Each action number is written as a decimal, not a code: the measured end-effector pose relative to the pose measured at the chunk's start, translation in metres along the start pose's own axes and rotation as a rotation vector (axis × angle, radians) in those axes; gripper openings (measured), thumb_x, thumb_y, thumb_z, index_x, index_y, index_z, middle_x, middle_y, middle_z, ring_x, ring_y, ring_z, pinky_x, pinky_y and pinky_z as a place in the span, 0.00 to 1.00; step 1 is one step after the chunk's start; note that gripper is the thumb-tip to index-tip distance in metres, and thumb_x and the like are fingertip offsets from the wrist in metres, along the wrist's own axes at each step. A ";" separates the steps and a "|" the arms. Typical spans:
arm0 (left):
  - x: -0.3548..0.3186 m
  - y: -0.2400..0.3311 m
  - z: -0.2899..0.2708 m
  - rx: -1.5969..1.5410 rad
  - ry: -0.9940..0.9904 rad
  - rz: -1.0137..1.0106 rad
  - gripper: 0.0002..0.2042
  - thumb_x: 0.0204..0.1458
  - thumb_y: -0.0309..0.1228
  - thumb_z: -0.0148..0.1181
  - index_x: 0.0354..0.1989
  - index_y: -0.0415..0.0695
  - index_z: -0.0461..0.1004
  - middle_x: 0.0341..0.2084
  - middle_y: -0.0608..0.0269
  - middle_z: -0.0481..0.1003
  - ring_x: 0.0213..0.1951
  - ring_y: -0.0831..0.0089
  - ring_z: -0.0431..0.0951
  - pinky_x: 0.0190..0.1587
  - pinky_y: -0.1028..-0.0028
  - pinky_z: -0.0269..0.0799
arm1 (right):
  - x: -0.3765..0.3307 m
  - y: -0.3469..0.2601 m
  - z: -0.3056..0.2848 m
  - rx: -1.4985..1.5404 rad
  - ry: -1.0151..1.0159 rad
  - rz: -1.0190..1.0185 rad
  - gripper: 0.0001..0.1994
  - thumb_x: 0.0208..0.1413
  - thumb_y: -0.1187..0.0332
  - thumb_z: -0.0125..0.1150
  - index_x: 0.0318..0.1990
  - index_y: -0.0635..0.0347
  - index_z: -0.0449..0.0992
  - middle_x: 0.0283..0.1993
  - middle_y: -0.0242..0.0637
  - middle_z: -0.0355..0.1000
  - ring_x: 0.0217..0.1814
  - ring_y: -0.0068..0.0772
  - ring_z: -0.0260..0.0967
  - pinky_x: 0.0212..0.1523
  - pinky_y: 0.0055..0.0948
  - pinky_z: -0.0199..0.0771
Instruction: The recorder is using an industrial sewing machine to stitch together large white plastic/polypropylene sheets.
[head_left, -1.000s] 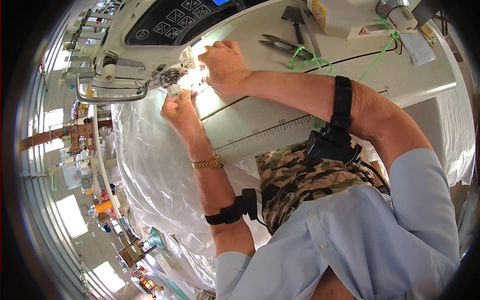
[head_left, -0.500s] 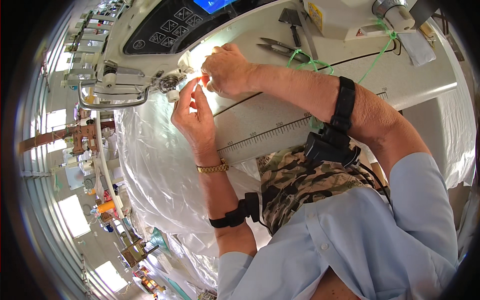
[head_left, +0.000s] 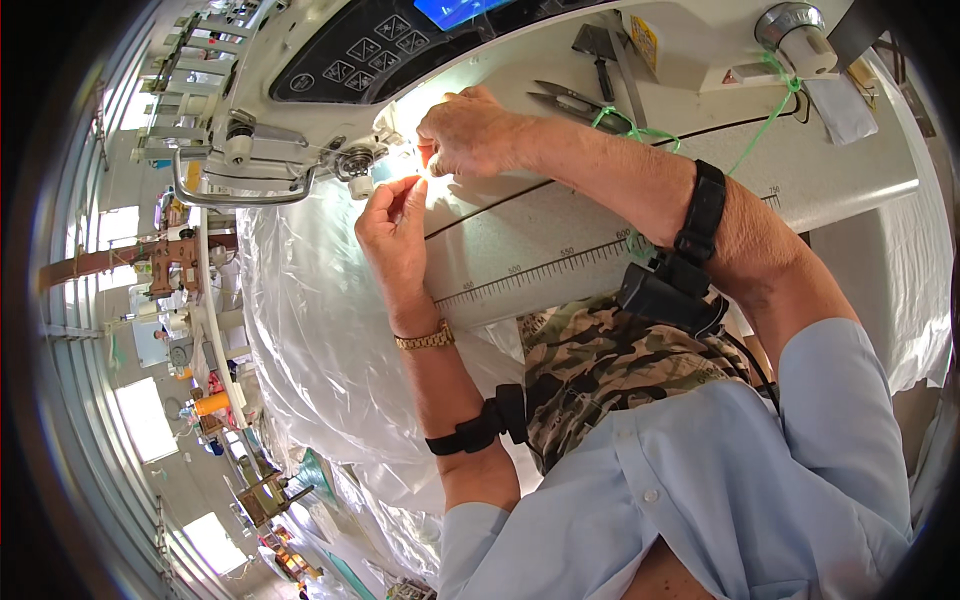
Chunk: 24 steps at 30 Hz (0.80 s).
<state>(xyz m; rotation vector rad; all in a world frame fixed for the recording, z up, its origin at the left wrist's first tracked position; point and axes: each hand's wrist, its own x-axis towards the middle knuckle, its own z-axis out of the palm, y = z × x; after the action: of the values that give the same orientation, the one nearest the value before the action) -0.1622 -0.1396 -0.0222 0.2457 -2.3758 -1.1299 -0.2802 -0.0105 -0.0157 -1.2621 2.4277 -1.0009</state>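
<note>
A bent metal bar (head_left: pixel 250 201) projects from the left end of the sewing machine (head_left: pixel 250 108). The machine stands along the far edge of the surface (head_left: pixel 550 225), its head over the left end. A round dial (head_left: pixel 356 163) is mounted on the head, just beside the left hand (head_left: pixel 395 238). Left fingers: narrow, thumb and index nearly together at the tips. Right hand (head_left: pixel 470 138): under the head, fingers curled inward, tips close to those of the left. Glare covers the tips; a held item cannot be confirmed in either hand. A ruler scale (head_left: pixel 570 262) runs along the near edge. Toward the far edge lie dark scissors (head_left: pixel 570 98), a black scraper (head_left: pixel 595 42) and green cord (head_left: pixel 640 131).
</note>
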 end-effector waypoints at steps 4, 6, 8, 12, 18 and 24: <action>0.001 -0.002 -0.001 0.052 -0.014 -0.069 0.07 0.52 0.27 0.61 0.35 0.34 0.77 0.26 0.63 0.76 0.30 0.80 0.73 0.35 0.77 0.70 | -0.001 -0.001 0.001 -0.021 0.038 -0.006 0.11 0.46 0.60 0.64 0.37 0.51 0.79 0.37 0.35 0.75 0.51 0.34 0.66 0.58 0.40 0.54; 0.002 -0.006 -0.001 0.047 0.003 -0.080 0.07 0.52 0.26 0.61 0.35 0.34 0.77 0.25 0.62 0.76 0.30 0.79 0.73 0.35 0.77 0.70 | -0.001 -0.001 0.003 -0.003 0.054 0.007 0.12 0.45 0.61 0.65 0.37 0.52 0.79 0.38 0.34 0.75 0.51 0.35 0.66 0.58 0.39 0.54; 0.005 -0.011 -0.001 0.146 0.055 -0.052 0.08 0.52 0.26 0.61 0.35 0.33 0.77 0.26 0.59 0.77 0.30 0.76 0.75 0.36 0.75 0.71 | -0.001 -0.001 0.005 -0.024 0.077 0.010 0.12 0.45 0.62 0.66 0.38 0.53 0.78 0.39 0.34 0.75 0.51 0.35 0.66 0.58 0.39 0.55; 0.014 -0.023 -0.005 0.194 0.090 -0.088 0.08 0.51 0.26 0.60 0.36 0.33 0.77 0.25 0.57 0.78 0.29 0.73 0.77 0.35 0.73 0.72 | -0.001 0.001 0.009 -0.140 0.162 0.014 0.13 0.46 0.64 0.65 0.40 0.55 0.77 0.41 0.34 0.74 0.52 0.36 0.66 0.57 0.39 0.58; 0.025 -0.034 -0.020 0.117 0.040 -0.053 0.06 0.52 0.25 0.59 0.30 0.33 0.76 0.21 0.60 0.77 0.24 0.75 0.76 0.30 0.75 0.71 | -0.001 0.000 0.013 -0.167 0.188 0.042 0.13 0.45 0.67 0.65 0.40 0.57 0.76 0.42 0.36 0.73 0.53 0.36 0.65 0.56 0.37 0.59; 0.041 -0.046 -0.028 0.145 -0.050 -0.155 0.05 0.52 0.23 0.56 0.29 0.34 0.75 0.17 0.63 0.74 0.20 0.79 0.71 0.22 0.77 0.65 | -0.004 0.003 0.015 -0.139 0.228 0.000 0.12 0.44 0.70 0.63 0.39 0.60 0.75 0.41 0.40 0.72 0.53 0.38 0.63 0.57 0.39 0.58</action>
<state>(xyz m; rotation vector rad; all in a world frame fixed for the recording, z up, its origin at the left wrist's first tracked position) -0.1855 -0.2024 -0.0280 0.4631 -2.5224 -1.0429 -0.2726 -0.0129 -0.0297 -1.2514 2.7111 -1.0436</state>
